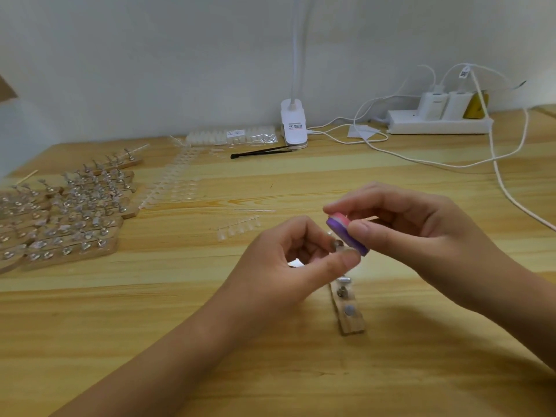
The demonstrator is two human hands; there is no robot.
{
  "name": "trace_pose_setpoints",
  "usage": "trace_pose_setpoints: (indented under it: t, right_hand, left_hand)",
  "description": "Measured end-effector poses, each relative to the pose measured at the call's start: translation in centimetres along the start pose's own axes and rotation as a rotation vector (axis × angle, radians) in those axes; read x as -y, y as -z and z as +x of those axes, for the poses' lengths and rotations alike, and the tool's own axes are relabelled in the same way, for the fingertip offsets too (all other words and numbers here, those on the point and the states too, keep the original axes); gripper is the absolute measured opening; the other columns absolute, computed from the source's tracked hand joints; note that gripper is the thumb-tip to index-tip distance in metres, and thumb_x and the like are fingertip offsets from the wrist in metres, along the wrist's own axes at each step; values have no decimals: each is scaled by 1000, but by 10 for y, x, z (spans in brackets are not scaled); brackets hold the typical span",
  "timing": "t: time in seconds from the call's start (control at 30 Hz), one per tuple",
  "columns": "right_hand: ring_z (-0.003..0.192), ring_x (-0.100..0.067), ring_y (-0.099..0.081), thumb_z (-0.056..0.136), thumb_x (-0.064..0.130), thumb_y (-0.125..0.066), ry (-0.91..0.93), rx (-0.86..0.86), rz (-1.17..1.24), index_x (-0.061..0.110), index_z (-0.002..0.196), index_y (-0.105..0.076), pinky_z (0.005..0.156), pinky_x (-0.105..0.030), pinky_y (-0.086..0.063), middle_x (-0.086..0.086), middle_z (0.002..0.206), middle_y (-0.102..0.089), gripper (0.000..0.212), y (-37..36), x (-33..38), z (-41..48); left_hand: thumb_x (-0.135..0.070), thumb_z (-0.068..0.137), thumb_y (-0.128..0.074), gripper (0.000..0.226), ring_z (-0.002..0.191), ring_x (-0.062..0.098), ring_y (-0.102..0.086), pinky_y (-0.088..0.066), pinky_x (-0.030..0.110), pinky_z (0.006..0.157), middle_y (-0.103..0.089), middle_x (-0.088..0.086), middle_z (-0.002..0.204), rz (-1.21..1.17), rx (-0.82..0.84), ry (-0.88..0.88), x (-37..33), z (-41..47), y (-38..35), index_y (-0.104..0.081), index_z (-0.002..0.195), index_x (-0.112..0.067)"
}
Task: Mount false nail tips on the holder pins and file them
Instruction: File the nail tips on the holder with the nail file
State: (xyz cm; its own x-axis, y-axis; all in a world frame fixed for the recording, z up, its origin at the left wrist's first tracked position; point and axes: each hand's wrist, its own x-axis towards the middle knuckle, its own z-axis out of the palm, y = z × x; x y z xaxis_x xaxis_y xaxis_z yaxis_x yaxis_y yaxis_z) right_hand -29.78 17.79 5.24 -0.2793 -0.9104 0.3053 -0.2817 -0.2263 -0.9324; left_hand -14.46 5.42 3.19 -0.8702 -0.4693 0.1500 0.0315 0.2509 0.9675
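left hand (288, 260) pinches pin (339, 244) with clear nail tip (346, 251) | right hand (421, 224) grips purple file (346, 233), touching tip from 1 o'clock | wooden holder (350, 314) at 6 o'clock, pins in it | bag (240, 136) of tips at 11 o'clock

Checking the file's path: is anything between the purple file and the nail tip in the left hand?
Nothing visible. The purple file, held by the right hand, seems to touch the clear nail tip pinched by the left hand.
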Motion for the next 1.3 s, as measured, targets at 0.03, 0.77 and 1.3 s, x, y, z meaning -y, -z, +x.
trace_pose_setpoints:
  t: [0.03,0.77,1.3]
  right_hand:
    - [88,-20,-70,79,24,-67,0,-12,12,17,103,-74,75,-19,-55,-8,95,-71,26,0,0,-1]
    - [91,-12,-66,69,22,-79,62,-145,151,11,92,-55,76,-33,-60,6,91,-65,34,-20,-8,-6]
    - [78,-16,-71,73,17,-76,18,-148,231,8,96,-62,72,-27,-58,-1,84,-71,28,-16,-5,-3]
  left_hand:
    - [-44,70,-78,19,48,0,-48,-40,13,48,-57,-13,64,-53,6,21,-1,0,-1,-65,73,-31]
    - [-33,74,-73,16,54,3,-42,-35,12,42,-53,-9,64,-482,-36,222,-11,-1,-3,-65,62,-25]
    - [-34,73,-75,16,54,3,-40,-34,12,42,-49,-9,64,-450,-35,211,-9,-1,-1,-66,64,-25]
